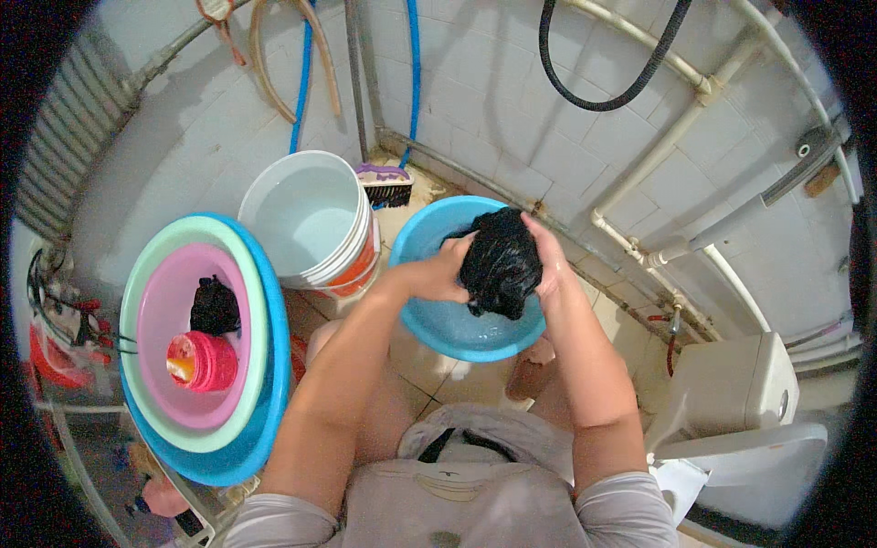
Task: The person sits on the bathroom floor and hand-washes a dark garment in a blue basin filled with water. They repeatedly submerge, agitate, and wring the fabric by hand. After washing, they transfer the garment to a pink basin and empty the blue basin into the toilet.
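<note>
The wet black cloth (501, 265) is bunched up in a ball over the light blue basin (422, 320). The left hand (448, 274) grips it from one side and the right hand (550, 260) grips it from the other, so the bundle is squeezed between them and cannot flop open. Holding it there probably lets drips fall back into the cloudy water (480, 333) and not on the floor (420, 370). The basin sits low on the tiles, right in front of the person, so both arms can reach straight down. A white bucket (270, 205) with water in it stands near the basin, maybe to keep more water close. On the left, a pink basin (155, 310) sits inside a pale green one (196, 441) and a bigger blue one (219, 470), which saves room. The pink one holds a small black bundle (215, 306) and a bright pink tub (219, 361).
</note>
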The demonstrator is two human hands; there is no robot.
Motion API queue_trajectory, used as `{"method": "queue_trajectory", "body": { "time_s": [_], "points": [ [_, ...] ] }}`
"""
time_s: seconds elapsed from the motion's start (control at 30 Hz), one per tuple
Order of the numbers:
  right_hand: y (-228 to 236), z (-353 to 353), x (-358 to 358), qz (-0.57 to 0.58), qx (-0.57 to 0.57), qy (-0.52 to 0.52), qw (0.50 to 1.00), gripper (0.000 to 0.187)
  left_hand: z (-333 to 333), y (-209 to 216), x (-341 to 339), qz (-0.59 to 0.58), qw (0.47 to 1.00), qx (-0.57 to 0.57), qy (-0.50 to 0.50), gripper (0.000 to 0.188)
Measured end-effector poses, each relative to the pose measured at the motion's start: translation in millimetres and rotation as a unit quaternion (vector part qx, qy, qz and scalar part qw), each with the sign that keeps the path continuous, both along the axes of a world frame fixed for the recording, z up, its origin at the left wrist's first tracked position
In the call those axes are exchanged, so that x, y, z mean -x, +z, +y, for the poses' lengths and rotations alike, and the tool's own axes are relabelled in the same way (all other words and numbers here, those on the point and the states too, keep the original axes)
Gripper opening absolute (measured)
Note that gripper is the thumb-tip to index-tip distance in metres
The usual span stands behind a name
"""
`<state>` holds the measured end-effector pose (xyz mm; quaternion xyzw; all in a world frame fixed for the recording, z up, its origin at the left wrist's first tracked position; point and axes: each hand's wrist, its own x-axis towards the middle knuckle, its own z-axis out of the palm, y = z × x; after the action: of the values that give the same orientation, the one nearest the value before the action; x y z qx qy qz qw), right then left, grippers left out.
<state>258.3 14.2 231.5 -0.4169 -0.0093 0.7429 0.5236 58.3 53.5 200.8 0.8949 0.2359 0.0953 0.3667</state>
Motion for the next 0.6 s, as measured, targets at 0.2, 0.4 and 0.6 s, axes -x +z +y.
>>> {"method": "queue_trajectory", "body": {
  "time_s": [0.2,0.4,0.6],
  "points": [
    [33,12,-5,-0.018,-0.065,0.014,0.998,0.032,-3,10,-8,-0.228,0.914,0.229,0.245,0.061],
    [-67,22,-66,-0.172,-0.026,0.021,0.985,0.031,21,-1,4,-0.483,0.556,0.536,0.412,0.023],
    [-111,-8,-37,-0.444,0.079,0.042,0.892,0.06,40,-13,12,-0.48,0.554,0.581,0.354,0.034]
  ]
}}
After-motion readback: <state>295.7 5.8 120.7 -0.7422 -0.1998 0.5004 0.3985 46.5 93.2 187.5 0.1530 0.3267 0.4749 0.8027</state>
